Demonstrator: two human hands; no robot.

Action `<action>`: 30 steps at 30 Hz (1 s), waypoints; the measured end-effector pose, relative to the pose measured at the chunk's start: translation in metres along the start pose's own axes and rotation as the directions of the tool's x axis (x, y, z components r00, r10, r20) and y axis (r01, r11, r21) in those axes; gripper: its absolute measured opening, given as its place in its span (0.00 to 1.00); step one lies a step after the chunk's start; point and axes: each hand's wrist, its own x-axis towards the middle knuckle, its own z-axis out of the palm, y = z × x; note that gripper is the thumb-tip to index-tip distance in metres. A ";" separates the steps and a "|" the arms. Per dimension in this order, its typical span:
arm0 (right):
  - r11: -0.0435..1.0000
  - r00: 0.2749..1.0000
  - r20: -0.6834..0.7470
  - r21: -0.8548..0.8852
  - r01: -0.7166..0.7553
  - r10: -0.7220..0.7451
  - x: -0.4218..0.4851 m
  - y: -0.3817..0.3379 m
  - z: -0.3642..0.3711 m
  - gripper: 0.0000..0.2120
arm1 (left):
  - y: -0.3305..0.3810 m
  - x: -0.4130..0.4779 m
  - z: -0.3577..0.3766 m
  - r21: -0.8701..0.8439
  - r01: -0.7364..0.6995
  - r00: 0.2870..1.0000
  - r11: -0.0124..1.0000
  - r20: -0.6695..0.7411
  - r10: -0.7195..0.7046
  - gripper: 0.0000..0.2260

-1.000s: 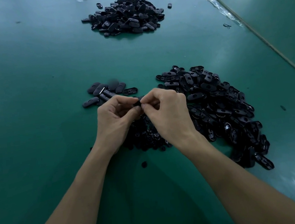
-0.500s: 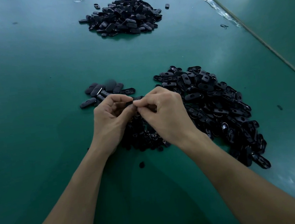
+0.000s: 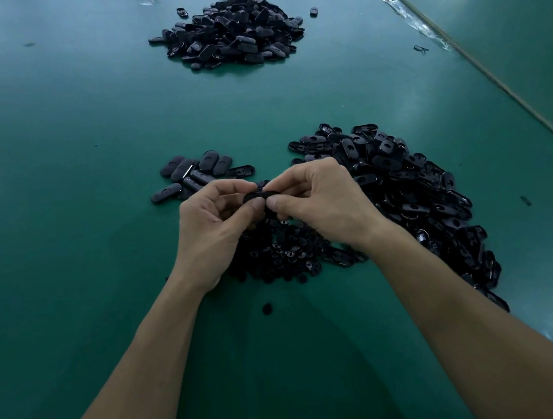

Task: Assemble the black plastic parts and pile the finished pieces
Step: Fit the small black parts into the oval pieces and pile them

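My left hand (image 3: 213, 223) and my right hand (image 3: 322, 200) meet in the middle of the green table and together pinch one small black plastic part (image 3: 260, 197) between thumbs and fingers. Under and just behind the hands lies a heap of small round black parts (image 3: 283, 250). A large pile of oval black shells (image 3: 414, 190) spreads to the right. A small group of closed oval pieces (image 3: 195, 173) lies to the left, beyond my left hand. A bigger pile of the same black pieces (image 3: 230, 32) sits at the far side.
The green table (image 3: 56, 165) ends at a seam on the right, with a second green surface (image 3: 506, 28) beyond it. One loose round part (image 3: 266, 308) lies near my forearms. Stray pieces (image 3: 313, 11) lie by the far pile.
Both hands stay together over the small parts; the thumbs have shifted on the black part, which now shows more between the fingertips. The piles have not moved.
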 end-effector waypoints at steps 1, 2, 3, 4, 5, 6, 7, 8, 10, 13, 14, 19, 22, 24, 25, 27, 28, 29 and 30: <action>1.000 1.000 -0.002 -0.009 0.005 -0.005 0.001 0.000 0.000 0.06 | 0.000 0.000 0.000 -0.006 0.004 1.000 1.000 -0.003 -0.004 0.09; 1.000 1.000 -0.004 -0.020 0.010 -0.010 0.001 0.000 0.000 0.06 | 0.000 0.001 0.000 -0.012 0.008 1.000 1.000 -0.005 -0.008 0.08; 1.000 1.000 -0.005 -0.029 0.014 -0.014 0.001 0.000 0.001 0.06 | 0.000 0.001 0.000 -0.017 0.014 1.000 1.000 -0.005 -0.014 0.08; 0.999 1.000 -0.003 -0.033 0.014 -0.014 0.002 0.000 0.000 0.06 | 0.001 0.001 0.000 -0.022 0.019 1.000 1.000 -0.006 -0.019 0.08; 0.999 1.000 0.001 -0.031 0.012 -0.012 0.002 -0.001 0.000 0.06 | 0.001 0.001 0.000 -0.026 0.023 1.000 0.999 -0.008 -0.023 0.09; 1.000 1.000 0.006 -0.027 0.010 -0.010 0.003 0.000 -0.001 0.06 | 0.000 0.001 0.000 -0.026 0.025 1.000 0.999 -0.009 -0.025 0.09; 1.000 1.000 0.012 -0.025 0.008 -0.008 0.003 0.000 -0.001 0.06 | 0.000 0.001 -0.001 -0.026 0.026 1.000 0.999 -0.009 -0.026 0.09; 1.000 1.000 0.017 -0.027 0.008 -0.008 0.003 0.000 -0.002 0.06 | -0.001 0.001 -0.001 -0.025 0.027 1.000 0.999 -0.009 -0.027 0.09; 0.999 1.000 0.013 -0.031 0.012 -0.011 0.003 0.000 -0.001 0.06 | -0.001 0.001 -0.001 -0.021 0.030 1.000 0.999 -0.009 -0.030 0.08; 0.999 0.999 -0.025 -0.046 0.018 -0.020 0.002 -0.002 0.001 0.05 | -0.001 0.001 0.000 -0.020 0.032 0.999 0.999 -0.006 -0.032 0.09; 0.998 0.999 -0.039 -0.056 0.019 -0.021 0.002 -0.003 0.001 0.05 | 0.000 0.001 0.000 -0.022 0.032 0.999 0.999 -0.003 -0.032 0.08; 0.994 0.997 -0.076 -0.104 0.021 -0.029 0.000 -0.007 0.005 0.04 | 0.001 0.000 0.002 -0.013 0.032 0.999 0.999 -0.011 -0.032 0.09; 0.994 0.994 -0.104 -0.107 0.006 -0.017 -0.001 -0.009 0.009 0.03 | 0.000 0.000 0.001 0.008 0.027 0.999 1.000 -0.030 -0.026 0.09; 0.996 0.994 -0.110 -0.094 0.000 -0.010 0.000 -0.009 0.010 0.04 | 0.000 0.000 0.001 0.020 0.020 0.999 1.000 -0.051 -0.019 0.09; 0.996 0.994 -0.109 -0.086 0.002 -0.011 0.000 -0.009 0.009 0.04 | 0.000 0.000 0.001 0.016 0.020 0.998 1.000 -0.061 -0.019 0.09; 0.997 0.995 -0.098 -0.078 0.010 -0.018 -0.001 -0.010 0.007 0.05 | -0.001 -0.001 0.001 0.009 0.023 0.997 1.000 -0.079 -0.022 0.09; 0.996 0.996 -0.090 -0.082 0.016 -0.024 -0.001 -0.010 0.007 0.05 | -0.001 0.000 0.001 0.006 0.023 0.996 1.000 -0.087 -0.022 0.09; 0.996 0.996 -0.083 -0.087 0.021 -0.028 -0.001 -0.010 0.006 0.05 | -0.002 0.000 0.000 0.005 0.023 0.995 1.000 -0.093 -0.022 0.09; 0.996 0.997 -0.076 -0.090 0.023 -0.030 -0.001 -0.010 0.006 0.05 | -0.002 0.001 0.000 0.008 0.025 0.995 1.000 -0.096 -0.024 0.09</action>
